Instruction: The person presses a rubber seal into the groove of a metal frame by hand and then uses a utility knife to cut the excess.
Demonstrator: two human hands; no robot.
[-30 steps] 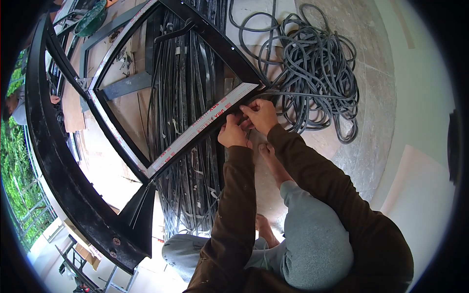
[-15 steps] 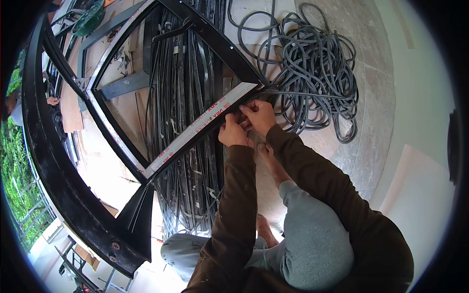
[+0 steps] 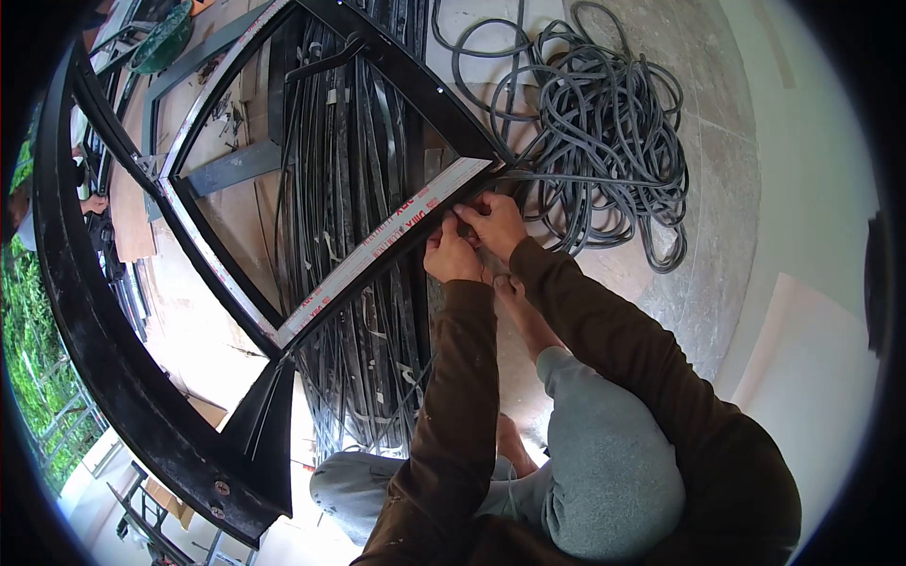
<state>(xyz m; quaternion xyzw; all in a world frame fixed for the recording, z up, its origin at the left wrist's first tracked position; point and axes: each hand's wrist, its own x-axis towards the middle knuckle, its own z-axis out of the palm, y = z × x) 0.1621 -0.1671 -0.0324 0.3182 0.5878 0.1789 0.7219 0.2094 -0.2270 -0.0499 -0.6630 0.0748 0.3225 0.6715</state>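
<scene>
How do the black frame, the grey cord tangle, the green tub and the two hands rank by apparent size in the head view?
1. black frame
2. grey cord tangle
3. left hand and right hand: alike
Unranked: green tub, near hand size but farther off and partly hidden.

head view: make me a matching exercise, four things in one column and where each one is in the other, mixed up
Things
1 grey cord
2 white strip
3 green tub
4 black strips

Places
a far top left of the view
b heaped in loops on the floor
c under the black frame
d along the frame's edge, by the left hand and right hand

Pairs: 1-b, 2-d, 3-a, 4-c
</scene>
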